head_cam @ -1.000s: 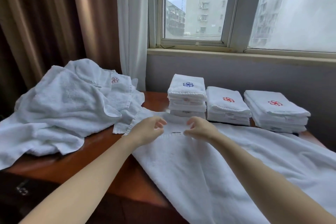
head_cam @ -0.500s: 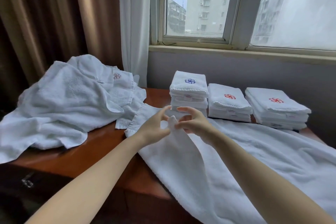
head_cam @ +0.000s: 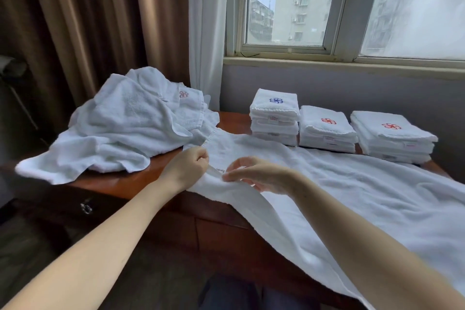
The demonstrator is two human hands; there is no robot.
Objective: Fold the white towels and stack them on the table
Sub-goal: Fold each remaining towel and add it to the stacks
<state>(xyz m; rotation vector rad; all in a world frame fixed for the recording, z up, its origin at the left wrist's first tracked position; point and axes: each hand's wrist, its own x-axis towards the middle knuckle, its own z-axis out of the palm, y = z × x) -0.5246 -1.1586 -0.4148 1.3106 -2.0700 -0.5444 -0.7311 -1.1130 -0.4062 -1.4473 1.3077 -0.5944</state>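
Observation:
A large white towel lies spread over the wooden table and hangs off its near edge. My left hand grips the towel's near edge in a fist. My right hand pinches the same edge just to the right, with its other fingers spread. A small red mark shows on the cloth between the hands. A heap of unfolded white towels sits at the table's left. Three stacks of folded towels stand at the back: one with a blue logo and two with red logos.
Brown curtains and a white sheer curtain hang behind the heap. A window and grey wall run behind the stacks. A dark drawer front with a metal pull is below the table's left edge.
Both hands have come back toward me and a little lower, drawing the pinched towel edge with them. The raised fold seen half a second ago has flattened.

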